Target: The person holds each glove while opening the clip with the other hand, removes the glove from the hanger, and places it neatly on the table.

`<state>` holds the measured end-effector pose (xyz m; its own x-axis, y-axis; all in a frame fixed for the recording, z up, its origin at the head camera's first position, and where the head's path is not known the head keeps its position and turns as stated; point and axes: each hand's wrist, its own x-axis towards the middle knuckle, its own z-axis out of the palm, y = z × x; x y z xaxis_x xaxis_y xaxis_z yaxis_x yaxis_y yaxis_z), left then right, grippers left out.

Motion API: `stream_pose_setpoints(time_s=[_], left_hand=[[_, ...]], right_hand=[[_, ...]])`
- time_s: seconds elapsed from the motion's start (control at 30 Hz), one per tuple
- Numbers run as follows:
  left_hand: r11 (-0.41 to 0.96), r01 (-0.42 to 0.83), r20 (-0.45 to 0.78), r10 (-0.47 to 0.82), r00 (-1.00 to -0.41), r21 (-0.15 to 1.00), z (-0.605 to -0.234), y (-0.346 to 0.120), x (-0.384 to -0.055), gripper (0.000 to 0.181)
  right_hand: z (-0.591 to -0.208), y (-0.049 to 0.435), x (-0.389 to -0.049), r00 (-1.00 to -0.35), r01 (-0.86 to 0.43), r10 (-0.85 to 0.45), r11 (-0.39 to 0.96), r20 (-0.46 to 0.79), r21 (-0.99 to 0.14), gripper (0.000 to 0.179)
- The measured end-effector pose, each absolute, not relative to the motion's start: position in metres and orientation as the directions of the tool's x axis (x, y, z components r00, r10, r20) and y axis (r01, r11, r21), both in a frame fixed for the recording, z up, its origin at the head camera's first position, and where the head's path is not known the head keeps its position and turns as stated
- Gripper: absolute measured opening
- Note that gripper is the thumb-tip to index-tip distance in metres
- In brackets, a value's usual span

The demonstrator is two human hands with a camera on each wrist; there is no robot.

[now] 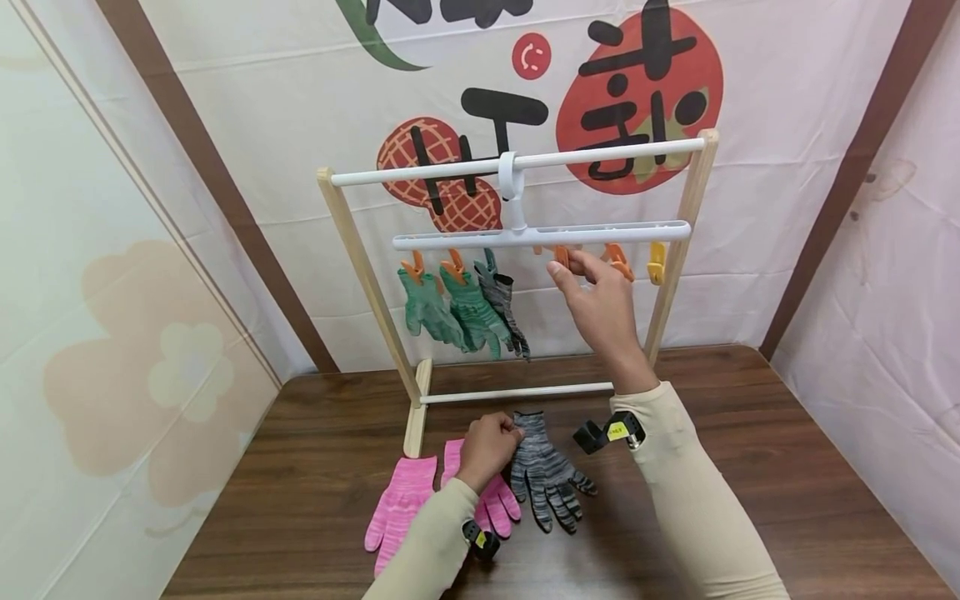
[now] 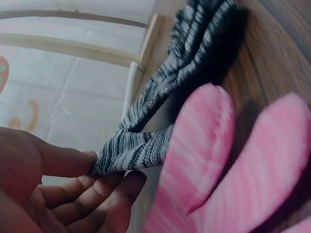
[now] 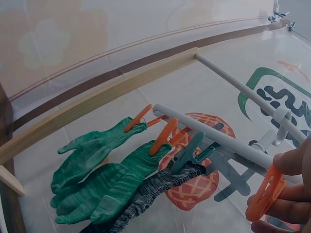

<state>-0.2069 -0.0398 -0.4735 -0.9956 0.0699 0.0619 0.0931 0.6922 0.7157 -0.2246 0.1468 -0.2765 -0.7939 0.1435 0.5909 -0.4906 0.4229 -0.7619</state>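
My left hand [image 1: 489, 450] pinches the cuff of a grey-and-black knit glove [image 1: 546, 471] low over the table; the left wrist view shows the cuff [image 2: 131, 150] between thumb and fingers. Up at the white hanger bar [image 1: 540, 237], my right hand [image 1: 600, 304] pinches an orange clothespin [image 3: 266, 193] between thumb and fingers. On the bar's left half hang two green gloves [image 1: 429, 308] from orange clothespins and a grey glove [image 1: 501, 302] from a dark green one. Two pink gloves [image 1: 405, 504] lie beside my left forearm, one partly hidden under it.
A stand with wooden posts [image 1: 367, 283] and a white top rail [image 1: 607, 153] carries the hanger. Right of my right hand hang another orange clothespin [image 1: 619, 262] and a yellow clothespin [image 1: 657, 263]. Printed cloth walls surround the brown table [image 1: 750, 467].
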Motion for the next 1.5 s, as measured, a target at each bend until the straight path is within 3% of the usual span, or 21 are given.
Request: stream_pose_setpoints(time_s=[0.23, 0.83, 1.07, 1.5], left_hand=[[0.751, 0.118, 0.09, 0.079, -0.993, 0.649, -0.474, -0.042, -0.203, 0.018], [0.756, 0.107, 0.131, 0.028, -0.991, 0.646, -0.474, -0.054, -0.204, 0.017], [0.747, 0.168, 0.222, 0.028, -0.975, 0.643, -0.453, -0.056, -0.211, 0.016], [0.694, 0.185, 0.266, -0.01, -0.964, 0.696, -0.425, -0.054, -0.217, 0.018]], right_hand=[[-0.279, 0.149, -0.225, -0.809, -0.473, 0.143, 0.417, 0.57, -0.776, 0.046], [-0.283, 0.149, -0.23, -0.819, -0.465, 0.121, 0.432, 0.56, -0.773, 0.049], [-0.289, 0.15, -0.232, -0.816, -0.463, 0.127, 0.441, 0.564, -0.769, 0.049], [-0.299, 0.152, -0.237, -0.833, -0.438, 0.128, 0.439, 0.538, -0.784, 0.048]])
